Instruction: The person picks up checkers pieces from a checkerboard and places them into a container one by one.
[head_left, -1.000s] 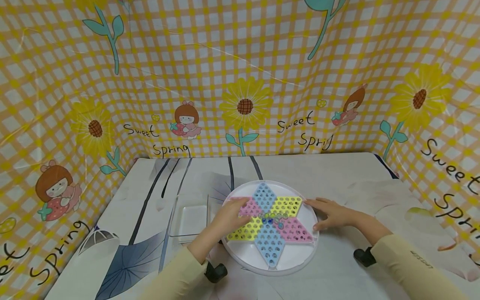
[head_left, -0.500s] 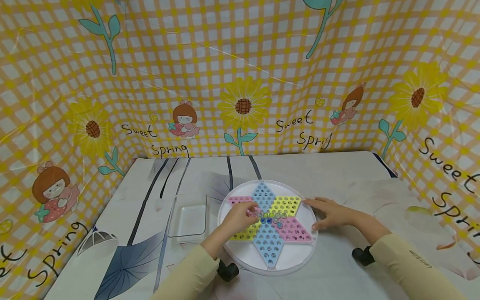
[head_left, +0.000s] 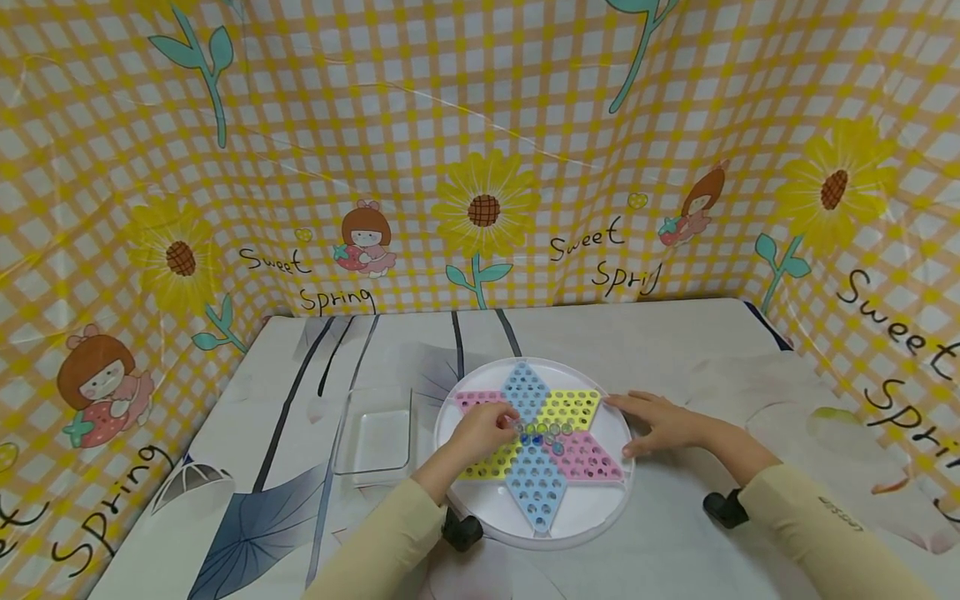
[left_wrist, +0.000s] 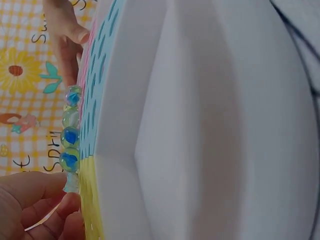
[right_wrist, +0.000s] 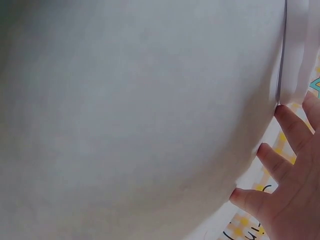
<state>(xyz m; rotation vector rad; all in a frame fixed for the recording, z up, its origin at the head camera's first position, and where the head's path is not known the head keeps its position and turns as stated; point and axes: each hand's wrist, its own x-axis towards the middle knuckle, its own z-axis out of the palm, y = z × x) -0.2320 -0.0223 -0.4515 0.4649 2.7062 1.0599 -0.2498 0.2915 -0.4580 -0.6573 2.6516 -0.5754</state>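
A round white Chinese checkers board carries a six-pointed star of pink, yellow and blue triangles full of holes. Several glass marbles sit in a cluster at the star's centre. My left hand reaches over the board's left half. In the left wrist view its thumb and fingertips pinch a clear pale-blue marble at the end of a row of marbles, low over the holes. At the board's right rim my right hand lies with fingers spread. Its fingertips rest on the tabletop beside the rim.
Left of the board stands a clear rectangular container. The tabletop has a white cover with dark stems and leaf prints. A checked sunflower curtain hangs behind and on both sides.
My left hand has moved right, from the left pink and yellow triangles to the marbles at the centre, and its fingers have drawn together. My right hand stays by the rim.
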